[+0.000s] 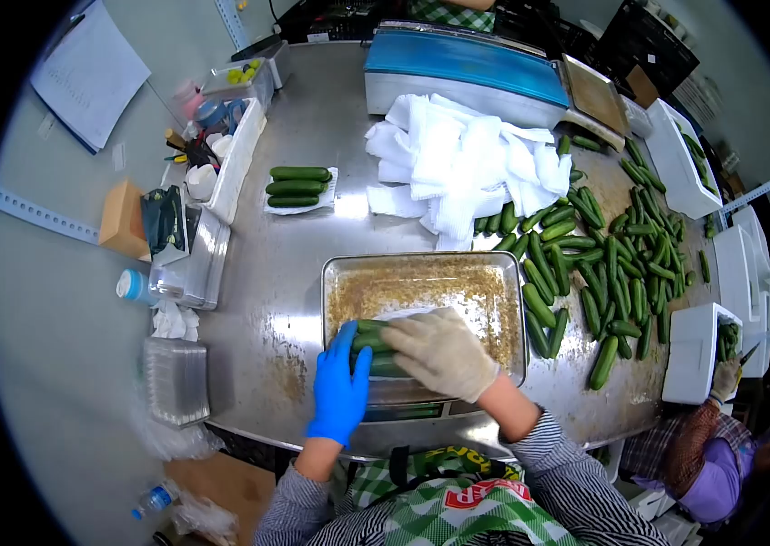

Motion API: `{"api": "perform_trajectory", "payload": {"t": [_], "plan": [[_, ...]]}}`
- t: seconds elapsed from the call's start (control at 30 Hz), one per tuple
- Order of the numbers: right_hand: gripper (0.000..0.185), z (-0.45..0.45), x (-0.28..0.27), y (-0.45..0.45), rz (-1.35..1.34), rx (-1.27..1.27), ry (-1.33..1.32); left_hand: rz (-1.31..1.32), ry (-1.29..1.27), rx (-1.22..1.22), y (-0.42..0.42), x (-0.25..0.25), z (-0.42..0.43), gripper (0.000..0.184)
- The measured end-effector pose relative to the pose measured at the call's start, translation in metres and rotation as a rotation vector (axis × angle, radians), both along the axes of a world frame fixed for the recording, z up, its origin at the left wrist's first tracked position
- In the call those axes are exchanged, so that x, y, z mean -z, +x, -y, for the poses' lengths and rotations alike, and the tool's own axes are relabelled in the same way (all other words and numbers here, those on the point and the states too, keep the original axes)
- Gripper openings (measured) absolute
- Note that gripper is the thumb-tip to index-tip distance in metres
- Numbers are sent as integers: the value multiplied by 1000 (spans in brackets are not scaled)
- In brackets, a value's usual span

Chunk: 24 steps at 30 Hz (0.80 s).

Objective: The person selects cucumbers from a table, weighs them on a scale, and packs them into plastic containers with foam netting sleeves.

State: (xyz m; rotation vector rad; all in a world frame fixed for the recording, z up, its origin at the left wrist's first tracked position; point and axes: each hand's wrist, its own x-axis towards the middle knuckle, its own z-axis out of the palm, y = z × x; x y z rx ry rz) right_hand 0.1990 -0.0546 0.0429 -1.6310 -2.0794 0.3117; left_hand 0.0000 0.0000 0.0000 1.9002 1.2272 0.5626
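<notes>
Over the near left part of a worn metal tray (492, 305), a few cucumbers (387, 366) lie side by side, partly hidden by my hands. My left hand (339, 387), in a blue glove, grips their left ends with its thumb along the near side. From the right, my right hand (444, 355), in an off-white glove, lies over the same cucumbers with its fingers curled on them; it is slightly blurred. Something white shows under or behind the cucumbers. Farther off at left, several cucumbers (299, 187) rest on a white cloth or pad.
A heap of loose cucumbers (617, 282) covers the table's right side. Crumpled white cloths (471, 164) lie behind the tray, before a blue-topped machine (467, 68). Plastic containers (176, 382) stand along the left edge. At lower right, a co-worker (717, 473) holds a knife by white bins.
</notes>
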Motion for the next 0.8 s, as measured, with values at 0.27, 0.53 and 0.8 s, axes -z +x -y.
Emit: {"api": "perform_trajectory", "payload": {"t": [0.27,0.53,0.8], "plan": [[18,70,20,52,-299,491,-75,148,-40,-161,6,17,13,31],[33,36,10,44,-316,297,-179,128,-126,-90,9,-12,1,31],[35,-1,7,36,-191,-41,-51,471,-224,-61,2,8,-11,36]]}}
